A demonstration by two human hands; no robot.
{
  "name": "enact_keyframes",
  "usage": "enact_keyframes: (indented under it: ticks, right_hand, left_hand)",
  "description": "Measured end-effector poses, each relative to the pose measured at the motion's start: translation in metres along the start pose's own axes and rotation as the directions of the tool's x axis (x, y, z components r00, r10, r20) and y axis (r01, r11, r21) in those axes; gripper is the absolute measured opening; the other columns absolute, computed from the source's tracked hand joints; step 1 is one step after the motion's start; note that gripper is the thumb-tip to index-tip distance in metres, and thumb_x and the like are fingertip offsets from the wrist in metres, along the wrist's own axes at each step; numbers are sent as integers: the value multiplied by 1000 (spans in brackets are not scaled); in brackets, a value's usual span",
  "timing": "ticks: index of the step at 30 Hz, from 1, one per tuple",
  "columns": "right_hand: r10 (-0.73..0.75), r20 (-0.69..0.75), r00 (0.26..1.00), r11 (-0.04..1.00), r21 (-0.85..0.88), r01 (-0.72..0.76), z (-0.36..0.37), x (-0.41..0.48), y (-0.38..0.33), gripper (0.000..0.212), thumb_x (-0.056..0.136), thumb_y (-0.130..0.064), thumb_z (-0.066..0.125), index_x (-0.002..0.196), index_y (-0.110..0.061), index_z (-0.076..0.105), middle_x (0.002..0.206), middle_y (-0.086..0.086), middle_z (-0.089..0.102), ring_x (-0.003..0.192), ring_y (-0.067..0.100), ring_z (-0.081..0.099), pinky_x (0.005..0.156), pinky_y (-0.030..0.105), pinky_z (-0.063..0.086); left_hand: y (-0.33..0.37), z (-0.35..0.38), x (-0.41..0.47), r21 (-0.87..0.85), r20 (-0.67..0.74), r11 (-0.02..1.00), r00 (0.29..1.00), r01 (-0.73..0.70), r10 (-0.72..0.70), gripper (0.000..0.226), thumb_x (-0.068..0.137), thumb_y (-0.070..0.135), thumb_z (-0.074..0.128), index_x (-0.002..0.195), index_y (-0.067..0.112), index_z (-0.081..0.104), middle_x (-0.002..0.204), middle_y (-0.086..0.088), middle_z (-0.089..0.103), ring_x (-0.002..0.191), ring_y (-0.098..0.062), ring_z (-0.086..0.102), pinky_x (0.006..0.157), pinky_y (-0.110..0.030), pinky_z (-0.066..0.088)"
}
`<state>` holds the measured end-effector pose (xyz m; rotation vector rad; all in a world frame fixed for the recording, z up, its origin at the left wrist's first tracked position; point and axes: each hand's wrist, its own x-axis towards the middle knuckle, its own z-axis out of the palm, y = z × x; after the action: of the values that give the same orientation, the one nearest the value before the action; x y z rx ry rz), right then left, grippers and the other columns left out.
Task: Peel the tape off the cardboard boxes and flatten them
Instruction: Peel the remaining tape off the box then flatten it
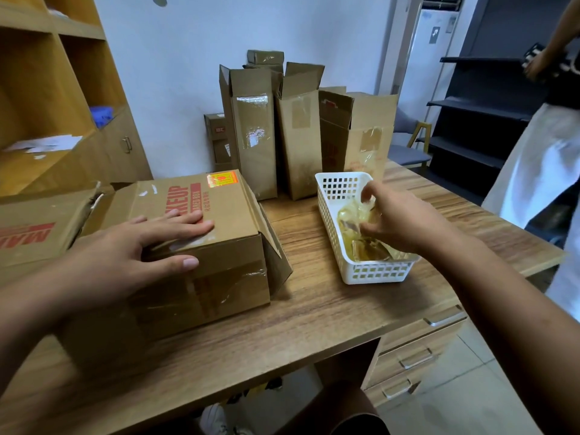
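Dumping peeled tape: right hand (395,218) is over the white basket (376,274), fingers curled into the crumpled tape wad (354,221) inside it. Left hand (131,246) lies flat, fingers straight, on top of the printed box (232,221) at the left of the desk (314,315), thumb on its front face. Wipe the sticky wad off fully against the basket wall. Front tape strip (213,290) isn't peeled yet, so keep the box pinned and start at a loose corner.
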<state>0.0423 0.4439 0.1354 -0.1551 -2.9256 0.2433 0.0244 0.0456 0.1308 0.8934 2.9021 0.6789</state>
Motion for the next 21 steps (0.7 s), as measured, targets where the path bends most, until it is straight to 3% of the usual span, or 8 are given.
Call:
enact_keyframes:
  ticks: [6,9,12,14,17,21]
  right_hand:
    - [-62,105,993,998,-14,64,-1,0,5,47,95,-37,60,140,-21,55,141,7,44,126,24,47,104,38,43]
    - [-65,158,985,997,42,59,-8,2,11,44,97,-36,58,137,-19,59,147,1,38,136,21,35,114,39,32]
    - [-81,237,968,990,132,50,-12,6,16,34,102,-30,51,131,-16,63,152,-1,41,140,21,31,117,41,27]
    - [-88,274,958,982,186,37,-13,7,17,34,104,-25,45,133,-17,60,156,-2,41,143,21,30,120,43,24]
    - [-69,273,959,940,340,-29,-16,5,14,45,105,-23,44,150,-22,44,160,1,37,144,22,33,120,38,26]
    - [-48,148,988,851,524,-37,-17,1,12,54,103,-35,51,155,-29,35,148,-1,50,126,15,50,97,30,39]
  left_hand:
    - [-1,0,-2,27,1,1000,1000,15,-15,73,65,99,39,134,77,30,150,48,23,152,-5,16,123,-56,19]
    - [4,0,-3,2,-11,1000,1000,1,-1,69,66,95,41,132,78,33,147,50,26,149,5,16,125,-49,17]
    - [8,-1,-5,23,-6,1000,1000,-3,3,68,66,94,42,132,78,33,146,51,25,150,3,15,124,-51,18]
    - [11,-3,-7,5,3,1000,1000,-28,28,64,69,89,45,132,77,34,146,50,27,147,10,15,125,-46,16]
    - [16,-6,-11,-19,36,997,996,-79,79,58,78,80,51,133,74,37,148,45,30,145,15,16,126,-41,12]
    - [21,-11,-16,26,84,992,989,-127,125,55,83,76,50,135,73,34,150,45,27,145,15,14,125,-39,11]
